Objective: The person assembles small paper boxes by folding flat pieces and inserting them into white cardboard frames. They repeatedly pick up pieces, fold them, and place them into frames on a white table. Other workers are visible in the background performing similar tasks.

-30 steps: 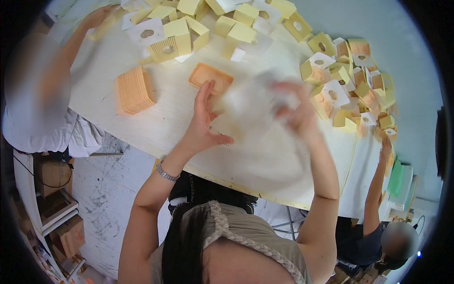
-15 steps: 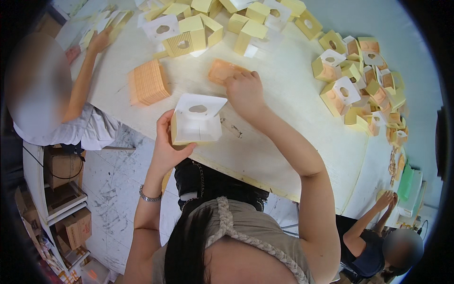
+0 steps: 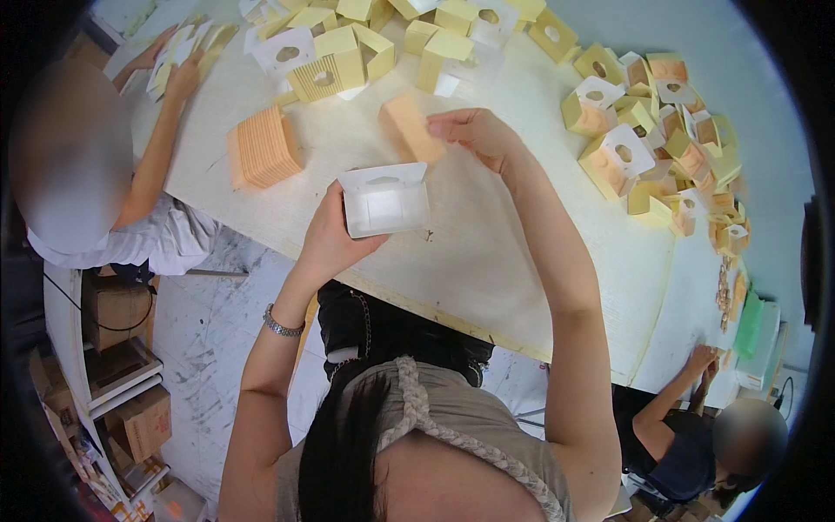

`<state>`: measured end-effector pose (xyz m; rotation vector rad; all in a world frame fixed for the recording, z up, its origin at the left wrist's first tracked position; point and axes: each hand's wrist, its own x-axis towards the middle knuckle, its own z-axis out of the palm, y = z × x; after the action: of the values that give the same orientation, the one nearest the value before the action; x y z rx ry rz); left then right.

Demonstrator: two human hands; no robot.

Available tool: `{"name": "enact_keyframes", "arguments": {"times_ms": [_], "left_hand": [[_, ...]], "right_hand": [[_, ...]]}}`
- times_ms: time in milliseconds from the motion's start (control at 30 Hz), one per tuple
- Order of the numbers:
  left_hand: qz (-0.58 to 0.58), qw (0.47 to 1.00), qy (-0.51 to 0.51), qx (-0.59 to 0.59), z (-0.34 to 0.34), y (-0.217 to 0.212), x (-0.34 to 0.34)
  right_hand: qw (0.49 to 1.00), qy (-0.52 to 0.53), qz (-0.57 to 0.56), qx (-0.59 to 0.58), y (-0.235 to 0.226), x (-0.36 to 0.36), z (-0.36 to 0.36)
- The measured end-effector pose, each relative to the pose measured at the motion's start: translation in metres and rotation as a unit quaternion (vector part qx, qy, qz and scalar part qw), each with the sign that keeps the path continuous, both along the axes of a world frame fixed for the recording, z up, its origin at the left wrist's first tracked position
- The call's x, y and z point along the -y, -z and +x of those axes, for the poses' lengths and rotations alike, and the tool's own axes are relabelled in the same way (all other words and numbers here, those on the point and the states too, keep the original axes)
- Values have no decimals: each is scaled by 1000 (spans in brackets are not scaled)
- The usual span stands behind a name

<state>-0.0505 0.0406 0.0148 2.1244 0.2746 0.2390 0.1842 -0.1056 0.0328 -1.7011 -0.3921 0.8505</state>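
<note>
My left hand [image 3: 337, 228] holds a small carton [image 3: 387, 207] by its left side and base, above the table near its front edge. The carton's lid with a cut-out stands up, and its white inside faces me. Beyond it, my right hand [image 3: 477, 135] pinches the right edge of a peach-coloured insert tray [image 3: 407, 130], which is tilted up and a little blurred. To the left of that tray lies a stack of like peach trays [image 3: 265, 148], nested together.
Yellow cartons [image 3: 335, 65] crowd the table's far side. More cartons with peach inserts [image 3: 613, 161] are heaped at the right. At the left a person's hand [image 3: 183, 78] handles flat yellow cartons [image 3: 196, 48]. Another person [image 3: 674, 435] sits at lower right. Shelves with cardboard boxes [image 3: 139, 418] stand at lower left.
My right hand has lifted and tipped the peach tray, which lay flat before. My left hand has moved the carton right and away from me, turning its opening more toward me.
</note>
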Motion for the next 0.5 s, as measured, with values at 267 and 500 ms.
{"name": "enact_keyframes", "arguments": {"times_ms": [267,500], "left_hand": [[-10,1000,-20,19,2,7,-1],[15,999,5,29,20,9,18]], "right_hand": [[852,112,95,502,-19,23,-32],[978,134,-67,147,19,144,-20]]}}
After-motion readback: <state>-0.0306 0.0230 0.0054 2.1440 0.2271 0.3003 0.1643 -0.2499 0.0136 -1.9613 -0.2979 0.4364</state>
